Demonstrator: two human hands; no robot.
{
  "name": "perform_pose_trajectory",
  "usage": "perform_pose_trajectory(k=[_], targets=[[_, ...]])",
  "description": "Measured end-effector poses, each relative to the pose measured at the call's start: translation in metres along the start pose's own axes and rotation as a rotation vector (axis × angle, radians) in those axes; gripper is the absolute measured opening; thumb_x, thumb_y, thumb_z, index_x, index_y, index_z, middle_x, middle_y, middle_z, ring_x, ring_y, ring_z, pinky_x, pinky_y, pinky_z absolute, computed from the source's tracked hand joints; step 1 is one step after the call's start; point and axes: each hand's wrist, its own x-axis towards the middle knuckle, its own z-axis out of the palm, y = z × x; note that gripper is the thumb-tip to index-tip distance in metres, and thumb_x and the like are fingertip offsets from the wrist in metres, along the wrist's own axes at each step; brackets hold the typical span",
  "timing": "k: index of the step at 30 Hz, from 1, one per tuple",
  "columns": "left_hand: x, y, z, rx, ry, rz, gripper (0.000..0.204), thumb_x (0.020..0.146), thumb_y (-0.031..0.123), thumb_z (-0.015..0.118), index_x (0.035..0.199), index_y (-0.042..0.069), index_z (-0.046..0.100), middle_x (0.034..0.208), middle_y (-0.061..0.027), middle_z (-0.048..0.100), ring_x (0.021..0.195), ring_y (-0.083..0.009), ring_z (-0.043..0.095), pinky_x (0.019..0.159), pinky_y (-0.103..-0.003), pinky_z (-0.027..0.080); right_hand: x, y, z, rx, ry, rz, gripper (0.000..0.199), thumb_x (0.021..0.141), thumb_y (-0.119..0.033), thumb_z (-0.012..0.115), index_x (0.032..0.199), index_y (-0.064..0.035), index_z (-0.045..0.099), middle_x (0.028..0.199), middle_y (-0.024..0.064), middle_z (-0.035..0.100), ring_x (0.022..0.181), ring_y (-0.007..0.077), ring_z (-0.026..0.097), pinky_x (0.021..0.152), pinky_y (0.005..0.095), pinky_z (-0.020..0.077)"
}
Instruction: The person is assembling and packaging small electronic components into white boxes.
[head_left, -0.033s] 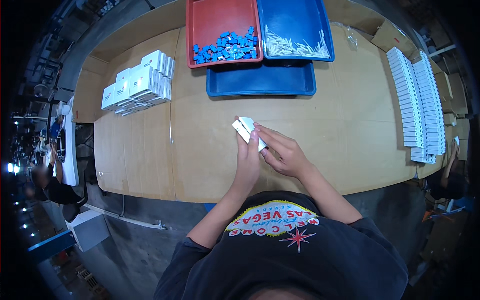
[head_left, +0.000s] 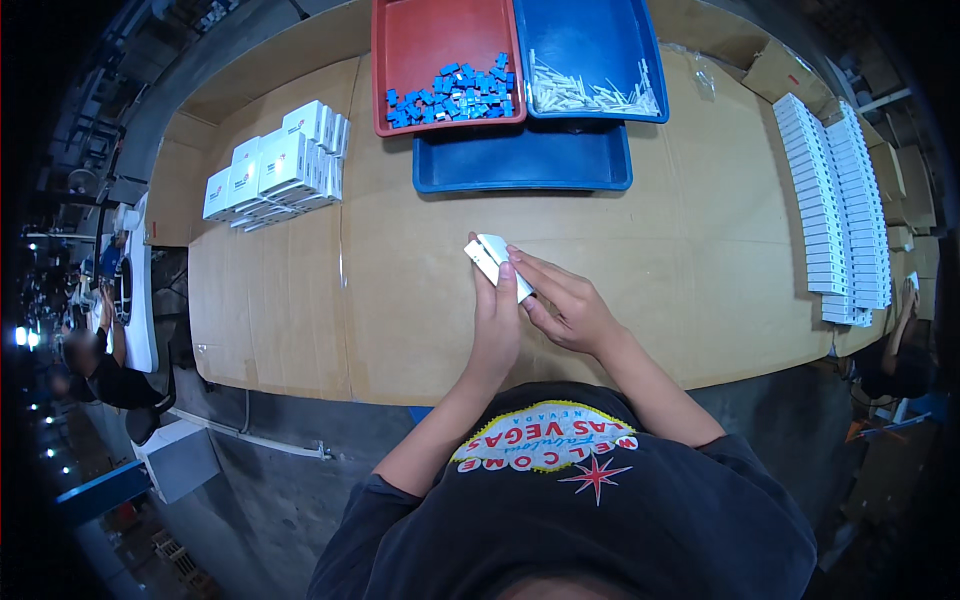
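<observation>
Over the middle of the cardboard-covered table, both hands hold a small white box. Its far end points up and to the left, and a dark gap runs between its lid or flap and its body. My left hand is closed around the box's left side, with the thumb lying along the face toward me. From the right, my right hand grips the other edge between fingertips and thumb. Part of the box is covered by the fingers, so its inside does not show.
A red tray with small blue parts and a blue tray with thin white sticks stand at the back. Another blue tray sits before them. Stacked white boxes are at left, long rows of white boxes at right. Other people work beyond both sides.
</observation>
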Motion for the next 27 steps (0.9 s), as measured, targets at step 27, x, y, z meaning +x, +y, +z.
perform_pose_trajectory(k=[27], targets=[[0.009,0.015,-0.011,-0.040,-0.038,0.129,0.071,0.104,0.013,0.051,0.166,0.002,0.017,0.144,-0.0164,0.047,0.136,-0.0249,0.047,0.117,-0.038,0.035,-0.001,-0.002,-0.002,0.175,-0.042,0.093,0.042,0.106,-0.008,0.053,0.147,0.0045,0.053,0.150,0.0236,0.056,0.139,0.0373,0.057,0.110,0.0427,0.0502]])
